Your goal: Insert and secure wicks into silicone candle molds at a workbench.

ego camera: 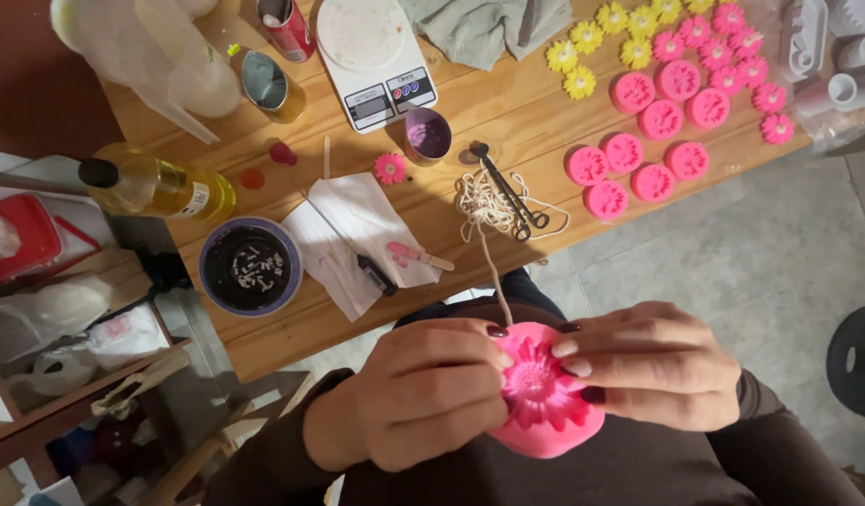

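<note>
Centrally, head view: pink flower-shaped silicone mould [545,394] sat between both hands, cavity facing up. Left hand [418,394] clamped its left rim, thumb over the edge; right hand [653,361] clamped the right rim, fingertips [568,349] at the cavity lip. Both hands equally near. Wick string [493,272] ran away from the fingers up to a coil [484,201] beside black scissors [512,197] on the wooden table [507,112]. The mould's underside and the wick's lower end were hidden.
</note>
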